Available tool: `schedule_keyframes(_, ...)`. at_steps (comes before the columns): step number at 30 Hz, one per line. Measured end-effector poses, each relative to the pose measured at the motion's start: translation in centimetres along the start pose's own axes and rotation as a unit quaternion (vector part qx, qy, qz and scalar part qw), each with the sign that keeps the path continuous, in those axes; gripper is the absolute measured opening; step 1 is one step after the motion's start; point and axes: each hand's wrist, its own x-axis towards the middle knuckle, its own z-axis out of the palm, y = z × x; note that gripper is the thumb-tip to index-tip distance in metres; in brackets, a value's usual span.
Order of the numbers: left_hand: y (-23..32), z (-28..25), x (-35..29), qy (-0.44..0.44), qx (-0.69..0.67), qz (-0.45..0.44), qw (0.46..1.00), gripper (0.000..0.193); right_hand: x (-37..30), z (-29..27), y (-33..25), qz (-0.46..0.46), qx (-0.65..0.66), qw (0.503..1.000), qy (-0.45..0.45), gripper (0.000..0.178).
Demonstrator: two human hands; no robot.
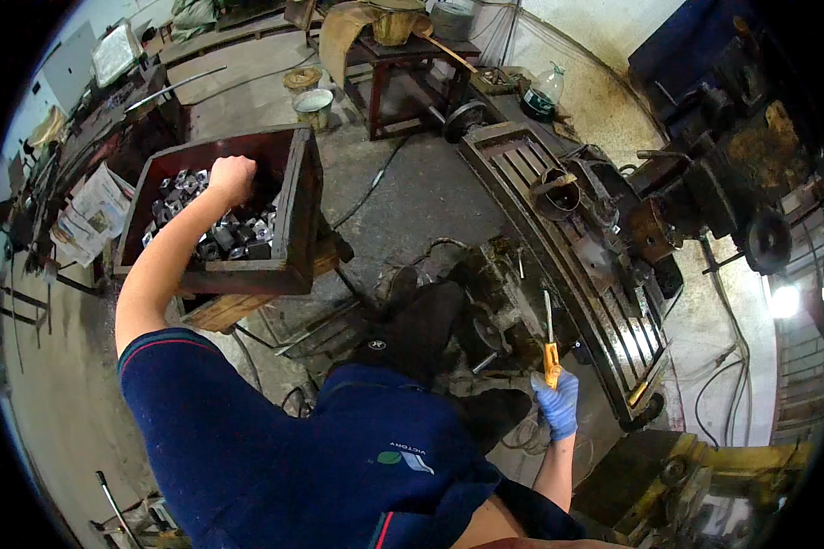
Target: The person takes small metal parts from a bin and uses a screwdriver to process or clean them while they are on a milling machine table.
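Observation:
My left hand, bare, reaches into a dark wooden box on the left. Its fingers are curled downward, and whatever they hold is hidden behind the hand. Small blocky metal parts lie heaped in the box below it and around the wrist. On the right, my right hand wears a blue striped glove. It is closed round the yellow handle of a screwdriver, whose thin metal shaft points away from me. A dark, oily machine part lies just beyond the screwdriver.
A long slotted metal bed runs down the right side, with a dark machine beside it. A low table and a white bucket stand at the back. Newspaper hangs left of the box. A cable crosses the floor.

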Motion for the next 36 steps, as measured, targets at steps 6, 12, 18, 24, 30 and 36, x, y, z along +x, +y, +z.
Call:
schedule_keyframes(6, -0.4, 1.1, 0.1, 0.049, -0.07, 0.025, 0.996, 0.023, 0.1, 0.3, 1.1, -0.019, -0.018, 1.0, 0.001, 0.026)
schedule_keyframes(12, -0.7, 0.5, 0.2, 0.032, -0.05, 0.062, 0.996, 0.029, 0.4, 0.5, 0.6, -0.021, -0.016, 1.0, 0.002, 0.026)
schedule_keyframes(18, -0.7, -1.4, -0.5, -0.009, -0.016, 0.098, 0.995, 0.03, 0.3, 0.4, -0.1, -0.013, -0.022, 1.0, -0.004, 0.027)
schedule_keyframes(24, -1.3, 0.2, -0.3, 0.006, -0.03, 0.085, 0.996, 0.028, 0.4, 0.3, 1.4, -0.014, -0.03, 0.999, -0.007, 0.027)
schedule_keyframes(30, -1.9, 1.4, 1.2, -0.102, 0.064, 0.083, 0.989, 0.029, 0.4, 0.6, 1.7, 0.002, 0.008, 1.0, 0.008, 0.027)
schedule_keyframes(36, -0.7, -6.1, -2.0, 0.169, -0.127, 0.047, 0.976, 0.029, 0.3, 0.5, 0.4, -0.029, -0.016, 0.999, -0.004, 0.026)
